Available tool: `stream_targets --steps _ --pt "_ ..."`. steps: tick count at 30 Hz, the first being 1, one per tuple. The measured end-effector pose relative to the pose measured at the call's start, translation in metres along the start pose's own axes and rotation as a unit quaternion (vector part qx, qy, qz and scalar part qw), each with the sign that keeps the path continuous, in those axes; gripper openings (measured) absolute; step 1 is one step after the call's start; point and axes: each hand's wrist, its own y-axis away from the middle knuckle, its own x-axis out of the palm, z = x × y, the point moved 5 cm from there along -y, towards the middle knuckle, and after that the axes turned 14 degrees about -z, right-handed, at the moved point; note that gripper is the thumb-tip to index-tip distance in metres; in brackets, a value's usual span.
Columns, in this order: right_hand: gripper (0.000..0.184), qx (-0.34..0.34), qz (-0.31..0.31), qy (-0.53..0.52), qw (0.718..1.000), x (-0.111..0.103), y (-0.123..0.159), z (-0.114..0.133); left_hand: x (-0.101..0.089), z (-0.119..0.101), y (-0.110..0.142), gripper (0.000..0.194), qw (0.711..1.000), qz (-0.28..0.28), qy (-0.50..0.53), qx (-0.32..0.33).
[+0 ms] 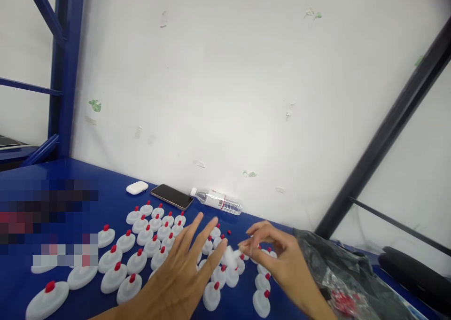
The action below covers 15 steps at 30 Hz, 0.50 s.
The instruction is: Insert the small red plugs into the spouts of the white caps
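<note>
Rows of white, oval plastic caps with red tips stand on the blue table, tips upward. My left hand is over the middle rows, its fingers spread apart, covering some of the caps. My right hand is just to the right, with thumb and forefinger pinched together. A small white plastic piece, blurred, shows at the pinched fingertips, close to my left forefinger. Its exact shape cannot be made out. Beyond the fingers lies a loose red tip.
At the wall lie a white case, a phone and a clear water bottle on its side. A dark plastic bag and a clear bag of red pieces are at right. Blue frame posts rise at left.
</note>
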Motion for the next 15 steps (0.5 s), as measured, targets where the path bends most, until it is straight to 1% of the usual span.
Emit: stream_targets --steps 1,3,5,7,9,10,11,12,13,15 --pt "0.021 -0.011 0.001 -0.018 1.000 0.010 0.004 -0.002 -0.002 0.000 -0.002 0.062 1.000 0.009 0.028 -0.010" --pt "0.021 -0.024 0.008 -0.041 0.999 0.025 0.012 -0.006 -0.007 0.000 -0.008 0.045 0.996 0.008 0.089 -0.028" --pt "0.020 -0.025 0.008 -0.046 0.999 0.034 0.017 -0.011 -0.009 0.004 -0.012 0.028 0.991 0.000 0.125 -0.056" --pt "0.017 -0.032 -0.013 -0.012 0.999 0.033 0.017 -0.012 -0.008 0.009 -0.014 0.029 0.988 -0.007 0.133 -0.077" --pt "0.019 -0.065 -0.063 0.084 0.992 0.024 0.010 -0.009 -0.007 0.011 -0.014 0.034 0.988 -0.013 0.128 -0.083" --pt "0.021 -0.084 -0.082 0.158 0.980 0.020 0.003 -0.008 -0.007 0.011 -0.014 0.035 0.988 -0.017 0.126 -0.082" --pt "0.023 -0.101 -0.091 0.236 0.962 0.016 -0.005 -0.008 -0.007 0.011 -0.013 0.035 0.988 -0.019 0.126 -0.082" --pt "0.024 -0.109 -0.084 0.314 0.940 0.014 -0.015 -0.010 -0.007 0.010 -0.013 0.035 0.989 -0.019 0.125 -0.082" --pt "0.024 -0.108 -0.035 0.396 0.911 0.015 -0.025 -0.016 -0.008 0.010 -0.012 0.036 0.989 -0.018 0.124 -0.079" --pt "0.014 -0.096 0.033 0.439 0.893 0.019 -0.045 -0.029 -0.007 0.008 -0.011 0.039 0.990 -0.010 0.120 -0.075"
